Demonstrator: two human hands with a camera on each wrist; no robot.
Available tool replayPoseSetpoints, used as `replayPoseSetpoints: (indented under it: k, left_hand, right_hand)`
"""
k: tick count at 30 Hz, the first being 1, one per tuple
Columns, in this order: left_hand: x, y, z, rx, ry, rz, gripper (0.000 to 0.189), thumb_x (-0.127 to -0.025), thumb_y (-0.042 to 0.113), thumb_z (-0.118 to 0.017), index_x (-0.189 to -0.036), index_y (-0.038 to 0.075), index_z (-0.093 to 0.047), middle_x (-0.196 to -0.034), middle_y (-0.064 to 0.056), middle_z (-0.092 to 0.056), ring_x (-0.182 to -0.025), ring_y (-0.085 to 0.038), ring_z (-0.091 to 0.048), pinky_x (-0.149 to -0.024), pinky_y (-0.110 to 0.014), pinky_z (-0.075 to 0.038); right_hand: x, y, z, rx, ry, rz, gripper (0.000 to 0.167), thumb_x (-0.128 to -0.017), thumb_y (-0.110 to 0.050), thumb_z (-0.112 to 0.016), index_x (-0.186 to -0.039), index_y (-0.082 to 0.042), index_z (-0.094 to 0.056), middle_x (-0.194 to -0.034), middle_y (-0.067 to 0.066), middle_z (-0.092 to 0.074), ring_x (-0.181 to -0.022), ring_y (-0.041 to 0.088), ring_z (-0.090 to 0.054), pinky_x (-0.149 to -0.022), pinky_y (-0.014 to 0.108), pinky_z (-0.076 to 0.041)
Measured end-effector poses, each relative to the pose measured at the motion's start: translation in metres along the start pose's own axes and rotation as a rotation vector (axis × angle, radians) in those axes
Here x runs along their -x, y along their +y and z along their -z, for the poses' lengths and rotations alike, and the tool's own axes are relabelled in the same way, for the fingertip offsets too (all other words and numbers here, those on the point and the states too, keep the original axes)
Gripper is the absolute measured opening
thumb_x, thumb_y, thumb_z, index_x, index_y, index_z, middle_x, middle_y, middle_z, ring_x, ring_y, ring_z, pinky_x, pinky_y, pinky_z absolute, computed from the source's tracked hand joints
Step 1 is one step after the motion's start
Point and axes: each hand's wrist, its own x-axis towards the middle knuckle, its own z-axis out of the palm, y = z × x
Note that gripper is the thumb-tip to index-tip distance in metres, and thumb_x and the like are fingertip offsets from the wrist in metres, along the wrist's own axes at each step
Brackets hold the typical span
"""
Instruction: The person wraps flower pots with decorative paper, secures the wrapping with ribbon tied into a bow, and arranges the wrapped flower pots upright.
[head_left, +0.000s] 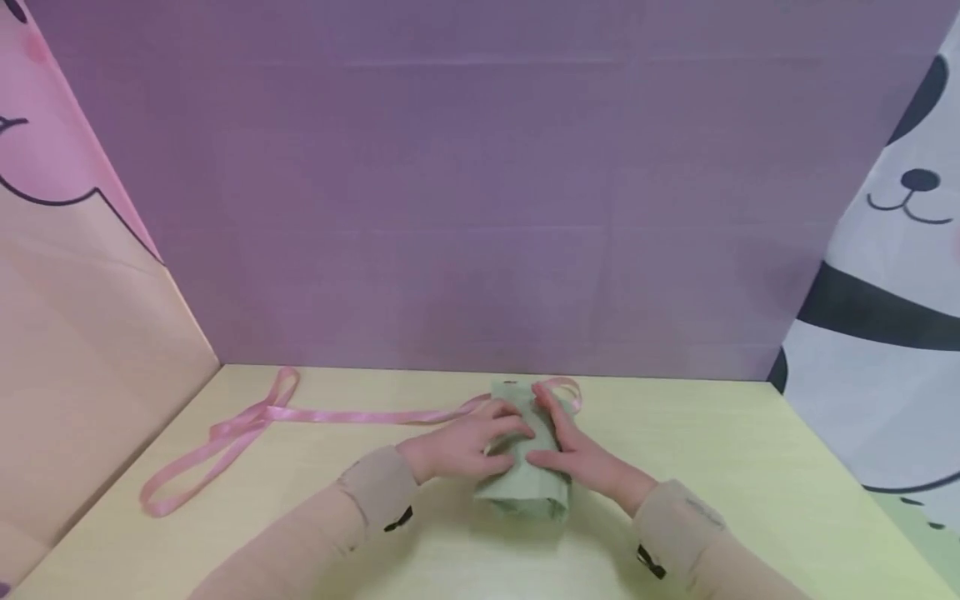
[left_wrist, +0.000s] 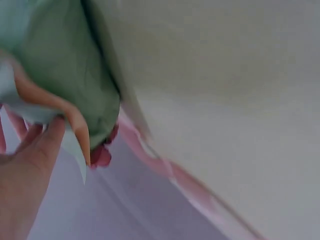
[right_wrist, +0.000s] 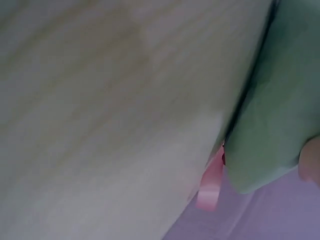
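Observation:
A pale green wrapped bundle [head_left: 525, 482] lies lengthwise on the table, its near end open and folded. My left hand [head_left: 461, 443] is at its left side, fingers curved over the top. In the left wrist view the fingers pinch a loose flap of the green wrapping [left_wrist: 75, 142] with a peach-orange strip along its edge. Red petal-like bits [left_wrist: 102, 156] peek from the bundle's far end; the rest of the contents is hidden. My right hand [head_left: 592, 462] rests on the right side, thumb and forefinger straight and spread along the wrapping.
A long pink ribbon [head_left: 360, 416] runs left from behind the bundle and ends in loops on the table's left. Another ribbon loop shows behind the bundle's far right corner. A purple backdrop [head_left: 480, 208] stands at the table's [head_left: 675, 417] back edge, with printed panels on both sides.

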Motion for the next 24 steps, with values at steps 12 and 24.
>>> replayPoseSetpoints:
  k: [12,24]
  left_hand:
    - [-0.003,0.018,-0.031,-0.082,0.197,0.020,0.046,-0.081,0.036,-0.075,-0.111,0.010,-0.051,-0.117,-0.011,-0.043,-0.098,-0.016,-0.052,-0.087,-0.024,-0.048]
    - [-0.003,0.024,-0.033,-0.097,0.186,0.080,0.046,-0.080,0.037,-0.075,-0.110,0.012,-0.051,-0.118,-0.012,-0.043,-0.097,-0.016,-0.051,-0.087,-0.024,-0.049]
  right_hand:
    - [-0.015,0.021,0.057,0.020,0.177,-0.171,0.045,-0.100,-0.016,-0.043,-0.136,0.009,-0.037,-0.143,0.030,-0.030,-0.117,0.045,-0.046,-0.100,0.051,-0.041]
    - [-0.031,0.051,0.066,0.915,-0.067,-0.080,0.009,-0.085,-0.002,-0.061,-0.092,0.000,-0.067,-0.100,0.016,-0.066,-0.090,0.032,-0.062,-0.084,0.044,-0.051]
